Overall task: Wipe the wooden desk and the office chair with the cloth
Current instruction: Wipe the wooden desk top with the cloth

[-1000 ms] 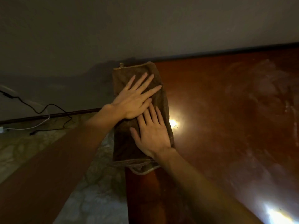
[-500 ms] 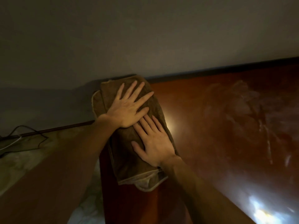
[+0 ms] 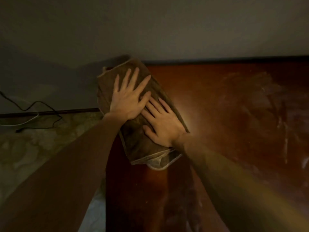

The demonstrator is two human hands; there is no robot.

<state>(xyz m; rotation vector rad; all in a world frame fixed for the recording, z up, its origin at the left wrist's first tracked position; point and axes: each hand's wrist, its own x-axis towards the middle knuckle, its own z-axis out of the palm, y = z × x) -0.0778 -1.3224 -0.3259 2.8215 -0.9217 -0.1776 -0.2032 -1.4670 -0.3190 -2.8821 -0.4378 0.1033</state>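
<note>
**Head view: desk wipe in progress at far left corner; chair not in view**

Head camera shows the folded brown terry cloth (image 3: 138, 141) lying on the far left corner of the reddish-brown polished wooden desk (image 3: 217, 114), its left side reaching past the desk edge. The left hand (image 3: 128, 101) and the right hand (image 3: 163, 122) both press it flat, fingers straight and spread; neither grips it. The left hand partly overlaps the right fingers. Pale dusty streaks (image 3: 275, 106) cover the desk's right side, so most of the top appears unwiped. The office chair is not visible; that part is judged outstanding. Dark cables (image 3: 41, 111) lie on the floor to the left.
</note>
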